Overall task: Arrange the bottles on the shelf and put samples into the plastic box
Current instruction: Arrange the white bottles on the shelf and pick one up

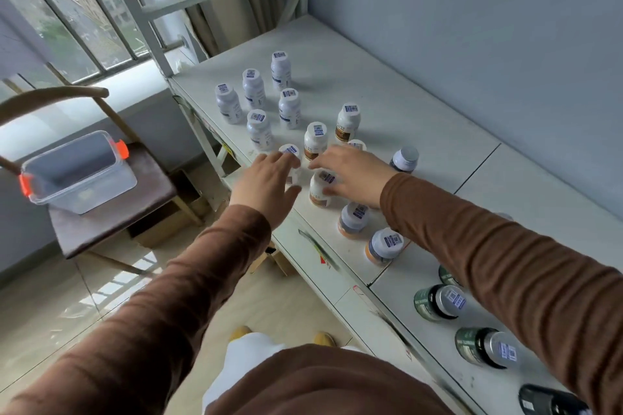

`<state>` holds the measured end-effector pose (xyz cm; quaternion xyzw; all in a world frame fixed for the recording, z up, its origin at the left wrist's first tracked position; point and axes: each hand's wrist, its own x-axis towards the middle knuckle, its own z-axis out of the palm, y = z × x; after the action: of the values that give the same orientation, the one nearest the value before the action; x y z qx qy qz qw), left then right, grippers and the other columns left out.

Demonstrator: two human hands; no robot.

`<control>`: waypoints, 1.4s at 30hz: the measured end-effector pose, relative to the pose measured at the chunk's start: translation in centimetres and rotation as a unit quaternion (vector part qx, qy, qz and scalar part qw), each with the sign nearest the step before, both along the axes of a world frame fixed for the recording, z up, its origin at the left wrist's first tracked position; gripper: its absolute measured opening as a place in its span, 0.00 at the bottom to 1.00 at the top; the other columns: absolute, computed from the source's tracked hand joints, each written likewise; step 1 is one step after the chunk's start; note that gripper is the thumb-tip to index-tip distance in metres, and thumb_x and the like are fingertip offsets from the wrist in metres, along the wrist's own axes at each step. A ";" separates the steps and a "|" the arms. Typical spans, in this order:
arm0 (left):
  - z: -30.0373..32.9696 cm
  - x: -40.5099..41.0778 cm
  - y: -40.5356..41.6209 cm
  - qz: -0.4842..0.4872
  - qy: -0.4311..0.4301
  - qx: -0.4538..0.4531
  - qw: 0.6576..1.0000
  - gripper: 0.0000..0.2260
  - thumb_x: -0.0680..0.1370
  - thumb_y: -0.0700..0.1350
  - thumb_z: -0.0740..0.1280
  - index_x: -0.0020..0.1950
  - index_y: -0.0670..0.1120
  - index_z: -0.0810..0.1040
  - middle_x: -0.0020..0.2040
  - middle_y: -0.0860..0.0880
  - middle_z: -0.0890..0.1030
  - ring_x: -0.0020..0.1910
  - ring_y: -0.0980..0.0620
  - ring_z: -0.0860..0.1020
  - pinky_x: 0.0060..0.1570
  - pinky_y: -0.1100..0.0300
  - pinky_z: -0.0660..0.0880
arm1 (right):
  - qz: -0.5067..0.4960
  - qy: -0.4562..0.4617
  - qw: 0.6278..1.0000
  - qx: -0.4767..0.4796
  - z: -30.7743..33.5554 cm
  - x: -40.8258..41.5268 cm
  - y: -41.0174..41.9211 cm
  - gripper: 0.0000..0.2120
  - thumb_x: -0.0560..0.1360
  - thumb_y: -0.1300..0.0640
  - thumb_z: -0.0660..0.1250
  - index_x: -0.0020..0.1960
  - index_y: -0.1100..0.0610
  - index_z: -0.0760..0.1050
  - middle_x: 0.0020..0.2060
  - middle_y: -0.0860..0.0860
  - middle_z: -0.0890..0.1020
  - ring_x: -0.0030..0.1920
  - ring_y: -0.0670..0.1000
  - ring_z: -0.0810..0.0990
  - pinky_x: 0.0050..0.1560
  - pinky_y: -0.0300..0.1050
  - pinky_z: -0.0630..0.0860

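Two hands (266, 185) (354, 175), fingers spread, holding nothing, over white bottles (320, 190) on shelf (438, 131); prob. light, rigid — grip the caps.

I see bottles (289, 108) standing upright in a loose cluster on the shelf (421, 131). Left of the shelf, a chair (111, 212) with the plastic box (79, 172) on its seat. My left hand (269, 182) and right hand (354, 175) are over the shelf's front-edge bottles. More bottles (441, 301) farther right along the shelf.
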<state>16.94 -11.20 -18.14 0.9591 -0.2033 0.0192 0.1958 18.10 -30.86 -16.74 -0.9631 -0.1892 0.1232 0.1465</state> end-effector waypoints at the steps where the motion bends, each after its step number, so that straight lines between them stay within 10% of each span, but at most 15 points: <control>1: -0.9 -0.4 0.0 0.006 0.021 -0.001 1.000 0.16 0.76 0.49 0.68 0.63 0.49 0.73 0.59 0.51 0.77 0.57 0.49 0.74 0.58 0.55 0.72 | 0.007 0.002 1.000 -0.010 -0.5 0.0 0.3 0.19 0.76 0.53 0.68 0.67 0.48 0.73 0.61 0.51 0.75 0.62 0.54 0.72 0.60 0.49 0.70; 9: -4.5 -2.0 -1.4 0.056 0.172 -0.218 0.959 0.22 0.72 0.48 0.74 0.63 0.51 0.71 0.56 0.53 0.78 0.52 0.54 0.76 0.52 0.58 0.75 | -0.050 0.001 0.995 0.092 0.8 -0.5 -0.2 0.17 0.75 0.53 0.69 0.63 0.50 0.76 0.54 0.47 0.77 0.52 0.48 0.74 0.52 0.42 0.67; 15: -1.8 -2.9 -1.9 0.027 0.400 -0.589 0.701 0.19 0.78 0.51 0.65 0.64 0.41 0.74 0.50 0.44 0.79 0.47 0.49 0.78 0.54 0.54 0.75 | -0.202 -0.010 0.948 0.247 3.4 -1.5 -0.5 0.18 0.70 0.36 0.70 0.43 0.51 0.78 0.30 0.43 0.78 0.34 0.46 0.77 0.41 0.46 0.75; 18: -0.5 -2.9 -2.2 0.049 0.501 -0.663 0.554 0.21 0.80 0.58 0.59 0.60 0.41 0.75 0.41 0.43 0.77 0.38 0.49 0.76 0.45 0.56 0.74 | -0.209 0.029 0.920 0.332 4.3 -1.6 0.3 0.20 0.70 0.35 0.69 0.38 0.52 0.74 0.21 0.42 0.74 0.24 0.42 0.71 0.34 0.43 0.68; 20: 0.0 -3.0 -2.6 0.058 0.528 -0.668 0.520 0.23 0.80 0.60 0.58 0.54 0.41 0.77 0.35 0.43 0.73 0.32 0.50 0.72 0.37 0.58 0.73 | -0.208 0.040 0.904 0.372 4.6 -1.7 1.0 0.20 0.69 0.34 0.69 0.38 0.50 0.73 0.20 0.40 0.72 0.21 0.41 0.69 0.32 0.41 0.64; 27: 0.2 -3.6 -2.0 0.021 0.493 -0.650 0.577 0.20 0.81 0.57 0.57 0.59 0.42 0.75 0.43 0.43 0.78 0.38 0.51 0.74 0.42 0.60 0.74 | -0.186 -0.043 0.942 0.277 5.2 -2.6 0.9 0.14 0.78 0.41 0.62 0.41 0.48 0.76 0.28 0.43 0.76 0.30 0.42 0.73 0.37 0.41 0.67; 30: -0.1 -3.6 -1.9 0.014 0.401 -0.598 0.694 0.12 0.80 0.44 0.63 0.62 0.43 0.75 0.52 0.44 0.79 0.50 0.50 0.77 0.56 0.57 0.75 | -0.131 -0.036 0.960 0.243 5.1 -2.7 0.1 0.12 0.81 0.49 0.61 0.58 0.51 0.79 0.49 0.47 0.82 0.48 0.47 0.78 0.51 0.43 0.72; 33: -0.4 -3.4 -2.4 0.033 0.285 -0.483 0.827 0.15 0.75 0.40 0.71 0.60 0.45 0.74 0.50 0.44 0.78 0.47 0.52 0.77 0.48 0.64 0.77 | -0.091 -0.028 0.980 0.175 5.1 -3.1 0.0 0.19 0.79 0.47 0.65 0.68 0.50 0.74 0.56 0.45 0.78 0.51 0.44 0.75 0.53 0.39 0.69; 42: -3.7 -2.0 -1.7 0.059 0.190 -0.241 0.950 0.28 0.68 0.43 0.77 0.65 0.52 0.71 0.58 0.51 0.70 0.52 0.51 0.74 0.56 0.54 0.76 | -0.083 -0.036 0.992 0.083 2.2 -2.7 0.3 0.17 0.73 0.53 0.71 0.61 0.53 0.75 0.57 0.50 0.80 0.56 0.54 0.78 0.53 0.45 0.71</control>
<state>14.93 -12.85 -21.88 0.8796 -0.0942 -0.1037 0.4546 15.45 -30.55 -14.53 -0.9639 -0.1230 0.0597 0.2283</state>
